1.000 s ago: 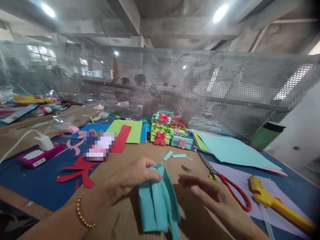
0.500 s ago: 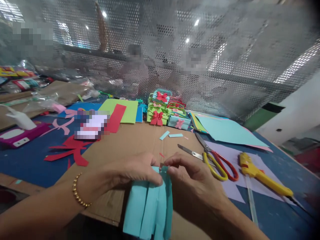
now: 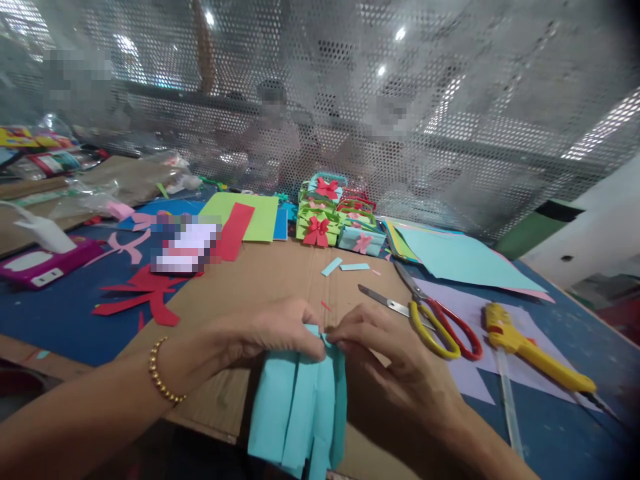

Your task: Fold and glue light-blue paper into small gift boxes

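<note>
A light-blue folded paper piece (image 3: pixel 290 407) with long vertical flaps hangs over the near edge of the cardboard sheet (image 3: pixel 260 273). My left hand (image 3: pixel 285 330) grips its top edge, thumb in front and fingers behind, with a gold bead bracelet on the wrist. At the top right corner, my right hand (image 3: pixel 385 347) pinches a flap of the same paper between thumb and fingertips. Just beyond my hands lie a small red scrap (image 3: pixel 326 305) and light-blue paper strips (image 3: pixel 355 267). The inside of the paper piece is hidden.
Scissors (image 3: pixel 435 327), a cutter blade (image 3: pixel 384 301) and a yellow glue gun (image 3: pixel 535 353) lie to the right. Small paper bags with bows (image 3: pixel 317 230) stand at the back. Red paper cutouts (image 3: pixel 150 293), a phone (image 3: pixel 185 247) and a purple power strip (image 3: pixel 50 263) are left.
My right fingers have shifted slightly at the paper's top corner, folding the flap's edge inward. My left hand keeps its grip. The view has tilted a little.
</note>
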Demonstrator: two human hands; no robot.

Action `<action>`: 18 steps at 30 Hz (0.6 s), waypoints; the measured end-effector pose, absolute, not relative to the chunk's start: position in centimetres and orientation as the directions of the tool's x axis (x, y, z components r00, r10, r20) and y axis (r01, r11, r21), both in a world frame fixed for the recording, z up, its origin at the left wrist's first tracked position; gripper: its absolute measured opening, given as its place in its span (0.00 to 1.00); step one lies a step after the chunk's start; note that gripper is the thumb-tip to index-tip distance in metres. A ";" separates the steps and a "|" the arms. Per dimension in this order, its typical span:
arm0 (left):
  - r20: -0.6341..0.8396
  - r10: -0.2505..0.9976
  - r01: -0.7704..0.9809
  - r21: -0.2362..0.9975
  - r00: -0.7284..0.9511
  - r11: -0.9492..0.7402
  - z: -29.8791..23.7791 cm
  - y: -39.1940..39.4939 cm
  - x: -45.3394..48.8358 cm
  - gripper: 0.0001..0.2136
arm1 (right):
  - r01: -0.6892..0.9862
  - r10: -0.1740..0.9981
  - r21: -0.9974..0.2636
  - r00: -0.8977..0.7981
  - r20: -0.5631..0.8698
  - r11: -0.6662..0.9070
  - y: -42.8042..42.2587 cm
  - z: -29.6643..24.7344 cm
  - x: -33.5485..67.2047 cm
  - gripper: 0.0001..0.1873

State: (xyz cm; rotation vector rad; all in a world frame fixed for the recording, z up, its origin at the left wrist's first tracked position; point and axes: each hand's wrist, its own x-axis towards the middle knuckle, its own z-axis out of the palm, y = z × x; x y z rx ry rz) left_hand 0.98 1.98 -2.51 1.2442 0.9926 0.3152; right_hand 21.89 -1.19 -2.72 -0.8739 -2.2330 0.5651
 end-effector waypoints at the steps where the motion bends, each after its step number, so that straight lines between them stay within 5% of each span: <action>1: -0.449 0.686 0.299 0.894 0.572 0.335 -2.5 2.0 1.0 0.05 | 0.440 0.695 -0.556 -0.584 0.419 0.705 -1.3 -2.6 22.1 0.12; 12: -0.407 0.655 0.233 0.911 0.637 0.340 -2.2 2.1 0.5 0.06 | 0.493 0.602 -0.346 -0.668 0.438 0.799 -1.5 -2.2 22.4 0.20; 18: -0.389 0.692 0.223 0.920 0.608 0.321 -2.4 2.0 0.4 0.06 | 0.354 0.712 -0.665 -0.582 0.393 0.657 -1.5 -2.2 22.2 0.23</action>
